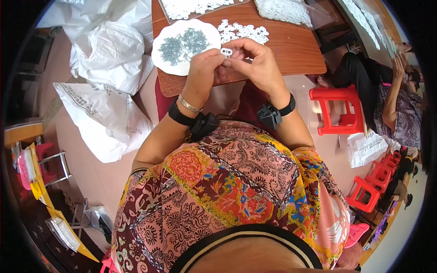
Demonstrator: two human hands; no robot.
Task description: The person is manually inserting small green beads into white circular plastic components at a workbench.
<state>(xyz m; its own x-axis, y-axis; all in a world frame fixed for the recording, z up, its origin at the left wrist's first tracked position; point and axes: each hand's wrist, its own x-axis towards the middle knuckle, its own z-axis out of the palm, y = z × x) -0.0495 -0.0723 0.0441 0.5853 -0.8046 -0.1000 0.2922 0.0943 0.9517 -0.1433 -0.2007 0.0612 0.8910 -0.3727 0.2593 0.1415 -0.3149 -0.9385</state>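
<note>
Over the near edge of the table, both hands meet at a small white plastic piece with two round holes (226, 52). My left hand (205, 63) pinches it from the left, its fingers closed. The thumb and forefinger of my right hand (259, 61) close around its right side. Left of my hands stands a white plate with a wavy rim (159, 61), bearing two heaps of small grey metal pieces, probably screws or pins (170, 51). Just beyond my right hand lies a loose pile of similar white plastic pieces (248, 32).
Trays of white pieces (284, 12) stand at the far side of the brown wooden table (300, 54). White sacks (107, 54) crowd the floor at left. A red stool (337, 109) stands at right, near another seated person (396, 104).
</note>
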